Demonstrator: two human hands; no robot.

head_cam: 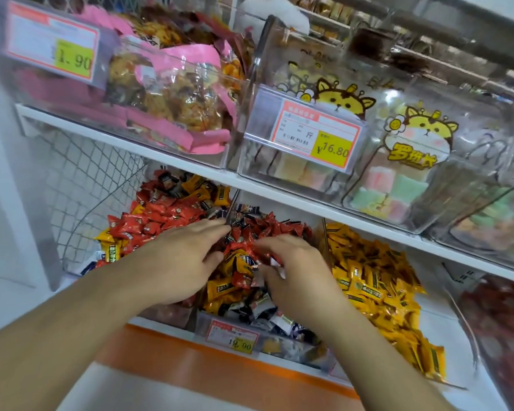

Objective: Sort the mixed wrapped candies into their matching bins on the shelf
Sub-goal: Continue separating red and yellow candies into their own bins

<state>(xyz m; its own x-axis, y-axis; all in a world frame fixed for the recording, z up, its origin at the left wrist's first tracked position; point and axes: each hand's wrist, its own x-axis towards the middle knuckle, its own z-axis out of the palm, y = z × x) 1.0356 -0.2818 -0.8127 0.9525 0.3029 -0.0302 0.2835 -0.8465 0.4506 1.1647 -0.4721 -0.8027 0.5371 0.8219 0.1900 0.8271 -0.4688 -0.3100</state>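
Both hands work in the middle bin (pixel 229 327) on the lower shelf (pixel 279 367), which holds a mixed heap of red, yellow and dark wrapped candies (pixel 238 271). Left hand (pixel 178 262) lies palm down on the left part of that heap, fingers spread and mostly straight, tips reaching toward the clear divider at the bin's back left; can't tell if anything is under the palm. Right hand (pixel 291 271) sits just right of the left hand, on the same heap, fingers bent, fingertips and thumb closing on a small white-ended wrapper (pixel 275 266); grip partly hidden. Left of the middle bin, a bin of mostly red candies (pixel 155 221) with some yellow and dark ones at its rear. Right of the middle bin, a bin of yellow candies (pixel 368 280), touching the divider. Price tag (pixel 233 336) reading 18.90 on the middle bin's front. Above the middle bin, on the upper shelf (pixel 172 157), clear bins: pink-wrapped snacks (pixel 172 93) with a tag reading 1.90 (pixel 54 44), and bags with a yellow cartoon cat (pixel 416 137) beside a 16.80 tag (pixel 309 133). Wire mesh (pixel 80 179) at far left of the red bin.
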